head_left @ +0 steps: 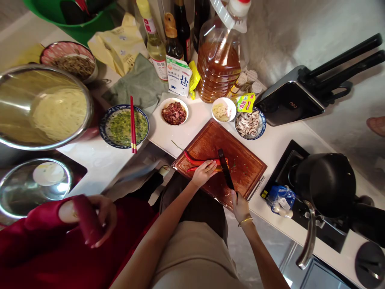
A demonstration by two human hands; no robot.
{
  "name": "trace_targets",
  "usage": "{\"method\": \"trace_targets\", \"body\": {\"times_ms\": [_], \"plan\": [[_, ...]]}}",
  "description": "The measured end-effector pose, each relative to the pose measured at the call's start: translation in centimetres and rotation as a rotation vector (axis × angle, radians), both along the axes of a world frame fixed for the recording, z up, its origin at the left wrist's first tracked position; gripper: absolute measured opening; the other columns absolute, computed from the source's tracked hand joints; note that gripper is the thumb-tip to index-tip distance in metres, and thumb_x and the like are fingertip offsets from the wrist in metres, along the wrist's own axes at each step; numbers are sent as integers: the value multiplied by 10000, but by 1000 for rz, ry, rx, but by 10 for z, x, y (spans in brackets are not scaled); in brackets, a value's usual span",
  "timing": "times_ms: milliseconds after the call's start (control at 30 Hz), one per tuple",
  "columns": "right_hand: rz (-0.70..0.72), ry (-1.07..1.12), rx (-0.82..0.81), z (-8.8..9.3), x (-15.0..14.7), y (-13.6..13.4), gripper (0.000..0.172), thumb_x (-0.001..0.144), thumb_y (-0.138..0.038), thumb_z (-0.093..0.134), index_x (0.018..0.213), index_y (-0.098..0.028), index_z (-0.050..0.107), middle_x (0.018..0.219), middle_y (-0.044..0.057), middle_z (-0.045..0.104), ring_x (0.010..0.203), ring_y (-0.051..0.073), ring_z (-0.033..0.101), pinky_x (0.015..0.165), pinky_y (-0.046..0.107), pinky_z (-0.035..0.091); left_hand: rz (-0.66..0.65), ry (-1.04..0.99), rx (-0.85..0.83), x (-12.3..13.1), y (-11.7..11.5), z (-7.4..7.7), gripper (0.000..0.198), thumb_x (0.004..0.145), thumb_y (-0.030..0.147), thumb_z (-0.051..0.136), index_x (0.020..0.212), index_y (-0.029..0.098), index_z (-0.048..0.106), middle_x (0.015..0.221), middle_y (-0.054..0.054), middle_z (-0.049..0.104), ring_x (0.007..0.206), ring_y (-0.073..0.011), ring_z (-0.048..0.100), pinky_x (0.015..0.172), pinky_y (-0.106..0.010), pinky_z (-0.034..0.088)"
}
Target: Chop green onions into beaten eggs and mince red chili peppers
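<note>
On the wooden cutting board (pixel 246 160), my left hand (pixel 205 173) presses red chili peppers (pixel 190 159) flat, with its fingers wrapped over them. A yellowish-orange piece shows under the fingertips. My right hand (pixel 240 204) grips the handle of a dark-bladed kitchen knife (pixel 225 168). The blade lies across the cut end of the peppers, just right of my left fingertips. Small green and pale scraps are scattered on the board. Beyond the board stand a small white bowl of minced garlic or ginger (pixel 222 110) and a patterned bowl of sliced mushrooms (pixel 248 123).
A person in a red sleeve (pixel 45 216) stands close on the left, holding a dark red object. A bowl of egg mixture with chopsticks (pixel 132 124), a bowl of meat (pixel 174 112) and an oil jug (pixel 218 60) line the counter. At right are a knife block (pixel 288 98) and a black pan (pixel 325 184).
</note>
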State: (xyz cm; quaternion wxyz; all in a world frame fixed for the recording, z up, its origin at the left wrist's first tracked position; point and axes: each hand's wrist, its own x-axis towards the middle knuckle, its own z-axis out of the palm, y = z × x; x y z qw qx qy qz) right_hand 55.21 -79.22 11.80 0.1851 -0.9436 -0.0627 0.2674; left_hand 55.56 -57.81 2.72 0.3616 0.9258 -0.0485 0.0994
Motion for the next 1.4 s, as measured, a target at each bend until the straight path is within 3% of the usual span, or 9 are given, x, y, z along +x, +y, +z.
{"method": "trace_targets", "body": {"times_ms": [167,333,433,533,600,767,1133,1267,1400], "plan": [[-8,6,-2,7,1,0,643,887,-591,107,877,-158,583,660,81,619,607,204,586,555,289,391,-9,52,-60,-1,0,-1,401,894,289,441,1294,289,413,1278,-38,541,1234,-202,447,1032,-453,407],[-1,-4,35,10,2,10,644,889,-586,116,915,-151,590,806,124,649,753,230,613,655,324,437,-3,67,-64,-1,0,1,383,894,296,439,1277,287,444,1265,-42,551,1218,-216,466,1019,-468,417],[-3,13,11,12,-6,11,638,894,-572,116,954,-139,581,829,138,657,755,232,622,639,320,438,-7,70,-60,0,0,2,377,897,303,436,1272,273,451,1260,-44,556,1214,-218,469,1017,-465,422],[-12,94,-92,3,-9,19,622,903,-552,118,941,-136,579,723,120,656,656,225,625,578,306,420,-6,61,-55,1,1,3,367,897,309,438,1260,263,461,1247,-39,566,1204,-217,480,1015,-457,430],[-14,77,-145,-9,-6,29,637,908,-540,108,948,-118,584,773,150,662,700,230,634,605,310,424,-4,49,-57,1,2,3,362,895,311,445,1252,260,468,1241,-37,572,1200,-214,484,1014,-448,436],[-28,-57,-100,-29,4,39,718,904,-541,55,982,-74,594,852,195,657,812,245,629,674,325,424,1,28,-10,0,2,4,367,901,319,432,1262,259,456,1261,-29,556,1207,-201,479,1015,-425,443],[-10,-55,-64,7,-7,26,772,870,-611,19,891,-106,602,727,144,649,697,241,622,591,312,400,-44,-81,82,-1,3,8,432,897,251,419,1315,142,425,1295,-101,520,1246,-214,432,1044,-426,405],[-7,-3,-78,8,-11,25,717,885,-594,56,914,-120,593,721,129,656,655,227,624,576,301,398,-43,-88,112,-1,3,4,397,893,253,445,1276,151,471,1247,-84,565,1221,-203,462,1033,-399,427],[-6,31,-153,-7,-7,36,703,900,-562,71,968,-95,593,786,173,667,702,238,637,615,317,422,-40,-97,131,-1,4,4,384,889,247,456,1260,149,488,1236,-73,575,1226,-191,458,1034,-378,430]]}}
